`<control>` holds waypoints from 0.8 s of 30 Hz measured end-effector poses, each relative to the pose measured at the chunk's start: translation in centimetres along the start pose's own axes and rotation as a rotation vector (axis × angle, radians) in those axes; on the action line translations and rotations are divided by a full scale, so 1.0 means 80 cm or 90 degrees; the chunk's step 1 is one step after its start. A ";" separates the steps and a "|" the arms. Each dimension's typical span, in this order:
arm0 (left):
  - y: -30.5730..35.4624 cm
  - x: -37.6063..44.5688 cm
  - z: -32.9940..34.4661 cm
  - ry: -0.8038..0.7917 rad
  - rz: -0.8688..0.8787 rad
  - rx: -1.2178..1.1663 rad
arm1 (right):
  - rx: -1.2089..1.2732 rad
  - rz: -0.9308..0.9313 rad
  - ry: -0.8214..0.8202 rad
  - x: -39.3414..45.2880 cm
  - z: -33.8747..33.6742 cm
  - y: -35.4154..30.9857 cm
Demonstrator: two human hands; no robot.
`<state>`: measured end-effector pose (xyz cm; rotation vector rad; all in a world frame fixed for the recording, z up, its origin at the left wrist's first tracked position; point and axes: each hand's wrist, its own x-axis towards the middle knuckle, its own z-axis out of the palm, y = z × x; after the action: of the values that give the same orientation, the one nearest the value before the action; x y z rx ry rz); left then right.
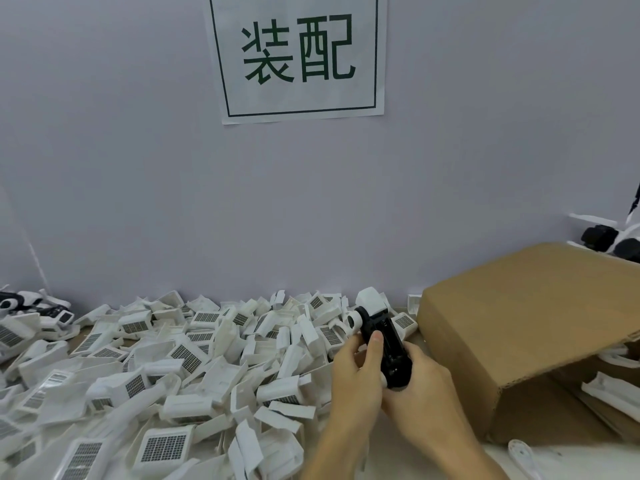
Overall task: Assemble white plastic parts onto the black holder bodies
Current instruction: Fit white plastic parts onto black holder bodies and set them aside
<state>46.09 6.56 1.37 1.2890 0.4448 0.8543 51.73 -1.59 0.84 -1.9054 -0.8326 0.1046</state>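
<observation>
Both hands (388, 382) grip black holder body (389, 344) w/ white part (371, 301), prob. attached.

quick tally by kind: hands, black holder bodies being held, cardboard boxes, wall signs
hands: 2, left hand and right hand
black holder body being held: 1, both hands grip it, white part at its far end
cardboard box: 1
wall sign: 1
total: 5
loose white parts in the pile: too many to count

Black holder body (388, 348): near end buried in both palms.
Cardboard box (519, 327): right side cut by the frame edge.
Far-right assembled pieces (609, 239): partly out of frame.
Sign (298, 53): top cropped.
</observation>
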 end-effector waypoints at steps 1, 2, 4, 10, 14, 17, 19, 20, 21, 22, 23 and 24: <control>0.000 0.000 0.000 0.000 0.000 -0.003 | 0.005 -0.007 0.006 -0.001 -0.001 0.000; 0.000 0.001 0.000 0.000 -0.001 -0.012 | 0.014 -0.018 0.014 -0.002 -0.002 -0.002; 0.001 0.001 0.000 -0.006 -0.005 -0.040 | 0.021 -0.039 0.028 -0.005 -0.004 -0.006; -0.003 0.002 0.001 -0.021 0.006 -0.045 | 0.014 -0.056 0.063 -0.004 -0.004 -0.013; -0.006 0.003 -0.001 -0.031 0.019 -0.033 | 0.021 -0.060 0.044 -0.003 -0.003 -0.008; -0.008 0.004 -0.001 -0.021 0.021 -0.021 | 0.049 -0.061 0.019 -0.002 -0.002 -0.002; -0.010 0.005 -0.002 -0.006 0.019 -0.014 | 0.079 -0.061 -0.030 -0.001 -0.002 0.001; -0.011 0.005 -0.002 -0.004 0.021 -0.013 | 0.101 -0.066 -0.059 -0.001 -0.001 0.002; -0.012 0.005 -0.002 -0.005 0.023 -0.013 | 0.125 -0.069 -0.082 0.000 -0.001 0.003; -0.013 0.006 -0.002 -0.009 0.024 -0.013 | 0.143 -0.068 -0.088 0.001 0.000 0.003; -0.013 0.007 -0.003 -0.013 0.025 -0.013 | 0.154 -0.059 -0.075 0.002 0.001 0.004; -0.014 0.007 -0.003 -0.020 0.027 -0.010 | 0.162 -0.047 -0.047 0.004 0.001 0.006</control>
<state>46.63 7.07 0.32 1.2995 0.3876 0.8703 52.21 -1.47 0.48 -1.6388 -0.8929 0.2262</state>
